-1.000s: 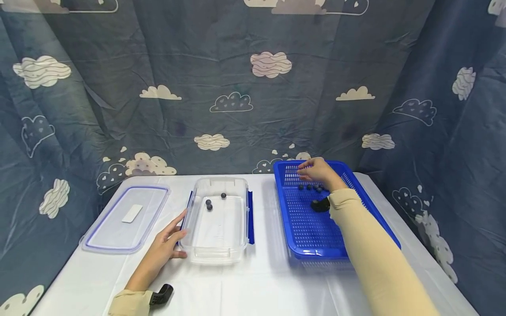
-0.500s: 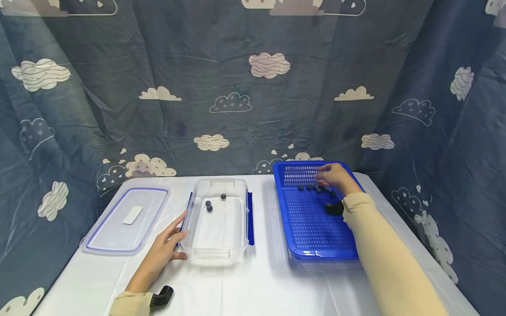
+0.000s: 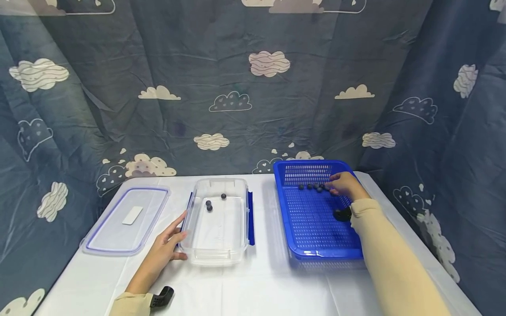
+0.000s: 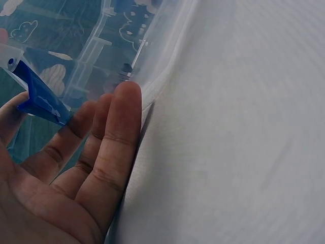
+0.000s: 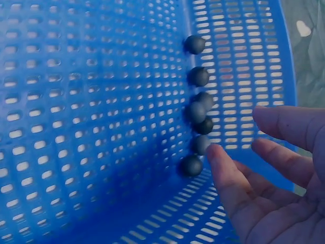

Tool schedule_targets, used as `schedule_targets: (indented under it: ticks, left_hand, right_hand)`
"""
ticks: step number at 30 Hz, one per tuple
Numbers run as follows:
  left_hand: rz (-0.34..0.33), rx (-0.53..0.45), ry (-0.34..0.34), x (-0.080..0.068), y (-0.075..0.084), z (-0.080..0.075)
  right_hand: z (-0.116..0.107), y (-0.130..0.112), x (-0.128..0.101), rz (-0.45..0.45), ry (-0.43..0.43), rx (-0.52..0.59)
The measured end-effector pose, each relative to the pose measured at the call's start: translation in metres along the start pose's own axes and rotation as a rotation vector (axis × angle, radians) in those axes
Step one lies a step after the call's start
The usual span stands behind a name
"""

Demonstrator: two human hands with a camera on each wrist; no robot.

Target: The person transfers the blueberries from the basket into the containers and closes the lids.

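We see bare white table (image 3: 261, 281) in front of the clear container (image 3: 216, 224) and the blue basket (image 3: 312, 228), with a strip of cloth between the two; the clear lid (image 3: 125, 218) lies apart on the left. The dark balls (image 3: 312, 187) sit in a row along the basket's far wall, close under its rim, and three more lie in the container.

The right wrist view shows seven balls (image 5: 197, 114) bunched against the perforated wall, which the head view blurs. The left wrist view shows fingertips (image 4: 127, 101) flat against the container's wall beside a blue clasp (image 4: 40, 96).

Our right hand (image 3: 345, 185) hovers with fingers (image 5: 226, 173) loosely spread, one tip just beside the nearest ball, holding nothing. Our left hand (image 3: 166, 248) rests straight-fingered against the container's left side.
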State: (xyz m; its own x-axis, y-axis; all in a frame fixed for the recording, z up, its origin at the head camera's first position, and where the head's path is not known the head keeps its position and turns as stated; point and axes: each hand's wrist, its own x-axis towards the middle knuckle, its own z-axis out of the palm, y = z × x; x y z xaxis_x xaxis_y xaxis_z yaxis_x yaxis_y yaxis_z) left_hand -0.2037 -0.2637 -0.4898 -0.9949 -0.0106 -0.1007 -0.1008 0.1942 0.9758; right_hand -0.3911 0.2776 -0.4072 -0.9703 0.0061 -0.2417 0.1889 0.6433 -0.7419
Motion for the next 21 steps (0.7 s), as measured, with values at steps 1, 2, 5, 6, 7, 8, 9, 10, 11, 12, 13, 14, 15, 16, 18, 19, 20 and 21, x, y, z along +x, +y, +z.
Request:
schedule_targets:
  ticks: [1, 2, 5, 6, 7, 8, 9, 10, 11, 12, 13, 14, 15, 16, 18, 19, 20, 21]
  left_hand:
    - [-0.002, 0.001, 0.0, 0.0, 0.0, 0.0]
    - [-0.007, 0.002, 0.0, 0.001, 0.001, 0.0]
    - [-0.013, 0.002, 0.0, 0.002, 0.001, 0.0]
    - [-0.012, 0.001, -0.001, 0.002, 0.001, 0.0]
    - [-0.009, 0.0, -0.001, 0.002, 0.001, 0.0]
    - [-0.005, 0.0, -0.002, 0.002, 0.001, 0.0]
    - [0.002, -0.001, -0.004, 0.002, 0.001, -0.001]
    - [0.008, -0.001, -0.005, 0.002, 0.001, -0.001]
    - [0.015, -0.003, -0.008, 0.002, 0.001, -0.001]
    - [0.024, -0.005, -0.01, 0.001, 0.001, -0.001]
    - [0.031, -0.006, -0.012, 0.001, 0.0, -0.001]
    - [0.038, -0.01, -0.014, 0.001, 0.0, -0.001]
    - [0.042, -0.012, -0.016, 0.001, 0.0, 0.0]
    - [0.044, -0.014, -0.016, 0.001, 0.001, 0.0]
    - [0.05, -0.014, -0.016, 0.0, 0.001, -0.001]
    - [0.049, -0.015, -0.016, 0.0, 0.001, -0.001]
    - [0.048, -0.017, -0.017, 0.0, 0.0, -0.001]
    - [0.048, -0.018, -0.018, 0.0, 0.0, -0.002]
  right_hand:
    - [0.0, 0.002, 0.001, 0.004, -0.004, -0.001]
    - [0.001, 0.004, 0.002, 0.008, -0.007, -0.006]
    - [0.003, 0.01, 0.006, 0.006, -0.016, -0.042]
    - [0.005, 0.012, 0.007, 0.004, -0.015, -0.066]
    - [0.006, 0.013, 0.008, 0.001, -0.016, -0.09]
    - [0.008, 0.014, 0.009, -0.001, -0.017, -0.114]
    - [0.009, 0.015, 0.009, -0.003, -0.018, -0.138]
    - [0.011, 0.016, 0.009, -0.002, -0.017, -0.161]
    - [0.013, 0.017, 0.009, 0.003, -0.018, -0.179]
    - [0.014, 0.017, 0.008, 0.006, -0.024, -0.188]
    - [0.015, 0.017, 0.008, 0.011, -0.033, -0.189]
    - [0.016, 0.017, 0.009, 0.016, -0.04, -0.192]
    - [0.018, 0.018, 0.008, 0.023, -0.043, -0.191]
    - [0.019, 0.018, 0.008, 0.028, -0.045, -0.189]
    - [0.021, 0.018, 0.008, 0.027, -0.037, -0.198]
    - [0.022, 0.018, 0.009, 0.024, -0.027, -0.208]
    - [0.023, 0.018, 0.009, 0.022, -0.018, -0.219]
    - [0.024, 0.017, 0.009, 0.016, -0.006, -0.232]
